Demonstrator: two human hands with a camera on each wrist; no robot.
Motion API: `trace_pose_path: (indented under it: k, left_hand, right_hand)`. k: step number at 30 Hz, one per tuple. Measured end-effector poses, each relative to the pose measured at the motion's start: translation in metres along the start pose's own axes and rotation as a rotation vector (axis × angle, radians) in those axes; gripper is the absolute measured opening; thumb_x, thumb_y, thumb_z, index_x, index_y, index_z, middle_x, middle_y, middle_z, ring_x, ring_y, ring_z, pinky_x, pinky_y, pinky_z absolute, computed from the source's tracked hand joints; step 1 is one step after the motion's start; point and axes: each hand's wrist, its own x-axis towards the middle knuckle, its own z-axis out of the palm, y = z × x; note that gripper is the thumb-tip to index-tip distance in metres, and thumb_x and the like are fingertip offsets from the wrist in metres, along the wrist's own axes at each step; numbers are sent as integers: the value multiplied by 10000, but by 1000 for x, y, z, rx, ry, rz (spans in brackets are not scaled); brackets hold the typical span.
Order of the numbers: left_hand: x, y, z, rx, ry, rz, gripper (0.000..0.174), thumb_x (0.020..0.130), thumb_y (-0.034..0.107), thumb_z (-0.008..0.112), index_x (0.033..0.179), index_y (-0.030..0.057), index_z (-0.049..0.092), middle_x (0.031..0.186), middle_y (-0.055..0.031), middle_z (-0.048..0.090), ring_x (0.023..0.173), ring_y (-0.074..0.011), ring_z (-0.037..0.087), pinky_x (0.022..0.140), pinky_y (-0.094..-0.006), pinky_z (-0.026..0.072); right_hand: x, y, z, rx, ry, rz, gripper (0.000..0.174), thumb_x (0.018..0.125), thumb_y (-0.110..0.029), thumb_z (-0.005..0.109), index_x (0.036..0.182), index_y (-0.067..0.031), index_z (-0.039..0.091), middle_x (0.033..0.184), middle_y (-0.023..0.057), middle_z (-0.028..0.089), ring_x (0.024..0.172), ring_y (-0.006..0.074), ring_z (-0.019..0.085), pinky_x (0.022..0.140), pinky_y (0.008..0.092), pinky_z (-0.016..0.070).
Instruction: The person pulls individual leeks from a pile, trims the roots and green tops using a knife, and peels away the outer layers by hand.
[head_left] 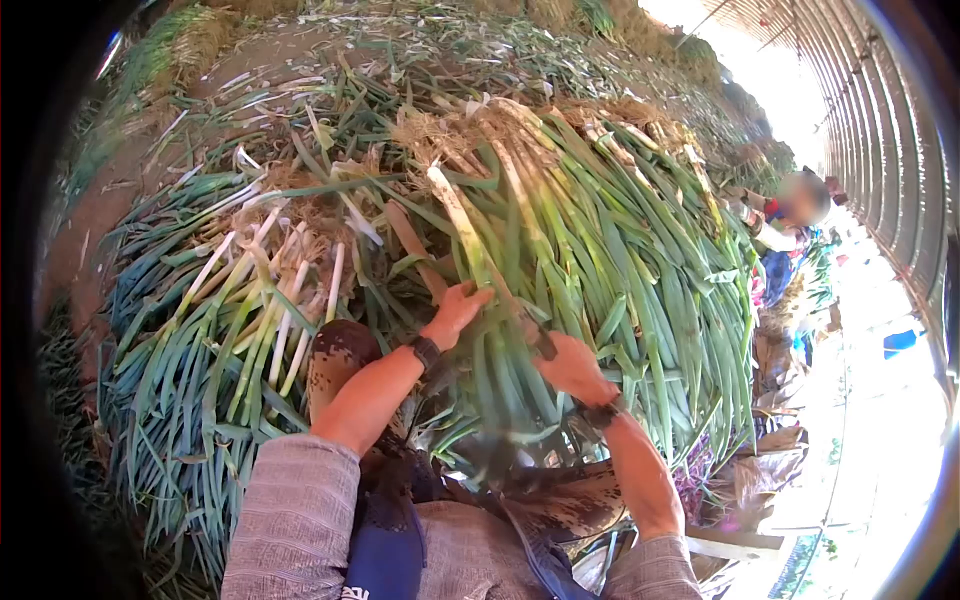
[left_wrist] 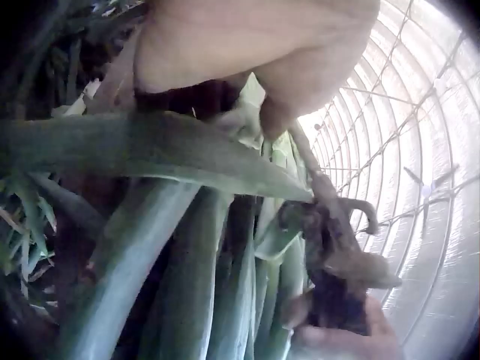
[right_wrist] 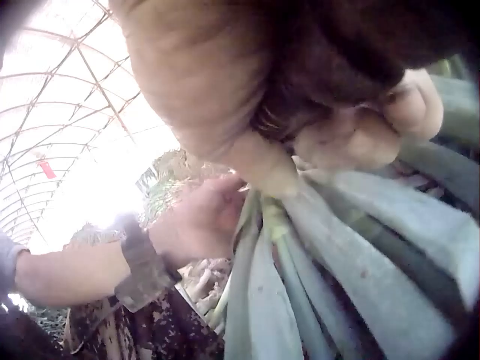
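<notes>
A large green onion (head_left: pixel 461 225) with a pale, soil-stained stem slants over the pile in the head view. My left hand (head_left: pixel 458 312) grips its stalk where white turns to green. Just right and below, my right hand (head_left: pixel 575 370) pinches a brown, withered leaf (head_left: pixel 522 322) that runs along the same stalk. In the left wrist view the dark withered leaf (left_wrist: pixel 330 217) hangs crumpled above the right fingers. From the right wrist, curled thumb and fingers of the right hand (right_wrist: pixel 217 97) sit over spreading green leaves (right_wrist: pixel 360 262); the palm is in shadow.
A thick heap of green onions (head_left: pixel 640 280) lies roots-away at the right. Another pile (head_left: pixel 250 300), with whiter stems, lies to the left. Loose leaf scraps (head_left: pixel 300 70) litter the soil behind. Another person (head_left: pixel 785 235) is at the far right, beneath the ribbed greenhouse frame (head_left: pixel 890 130).
</notes>
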Motion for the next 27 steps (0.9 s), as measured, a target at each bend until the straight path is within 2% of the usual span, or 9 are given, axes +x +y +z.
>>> trace_pose_path:
  k: [1,2,3,5,9,17,21,25,27]
  left_hand:
    - [-16,20,3,89,54,98,637,973,404,599,1415,-23,430,1343,-117,533,1181,-278,532,988,-509,419]
    - [-31,44,-10,28,-234,-59,762,970,401,596,1497,-37,265,1525,-177,339,1395,-330,354,1120,-521,354]
    - [-34,40,-10,18,-225,-56,762,970,401,596,1497,-37,265,1525,-177,339,1395,-330,354,1120,-521,354]
    - [-34,22,-2,-59,171,60,426,984,309,560,1282,4,552,1237,-93,586,1082,-197,549,913,-398,429]
    - [-17,10,-12,-185,219,-150,410,972,304,545,1230,-13,566,1198,-92,581,1092,-214,544,910,-405,420]
    - [-33,42,-11,-446,-146,39,271,951,253,611,1131,55,569,986,-33,620,832,-142,624,702,-317,548]
    - [-45,78,-7,-356,-342,159,384,948,174,632,1285,28,520,1056,-41,633,914,-140,636,772,-313,546]
    - [-32,58,-7,-295,-160,188,586,941,165,654,1444,26,388,1170,-56,592,1048,-163,598,891,-364,517]
    - [-28,51,-8,-330,-148,224,547,929,218,684,1390,29,457,1131,-39,608,1035,-148,591,911,-377,495]
  right_hand:
    - [-5,-1,-8,-13,-39,-46,374,820,-327,634,1112,-93,643,962,222,680,930,442,630,780,501,503]
    - [-11,-1,-20,-82,-179,-10,370,807,-313,653,1102,-90,647,972,231,672,934,433,630,767,492,500]
    - [-18,3,-23,-91,-185,-18,370,807,-313,653,1102,-90,647,972,231,672,934,433,630,767,492,500]
    - [-34,13,-24,-102,-223,-40,364,792,-295,667,1087,-83,646,936,228,669,895,432,628,737,484,497]
    - [-38,43,-11,19,-256,73,345,774,-274,730,964,-7,623,795,220,629,756,406,600,684,448,478]
    - [-48,31,-12,30,-12,-92,314,776,-256,724,969,-27,629,779,194,649,739,398,621,678,451,488]
    - [-48,28,-21,8,28,-105,346,781,-290,703,1048,-75,654,867,208,686,834,430,643,726,497,513]
    - [-53,33,-21,-64,-31,-187,316,804,-253,677,1072,-90,643,809,200,678,790,425,646,708,503,515]
    - [-62,28,-23,-81,-35,-242,276,817,-226,658,1060,-95,648,795,193,678,763,416,649,696,495,518]
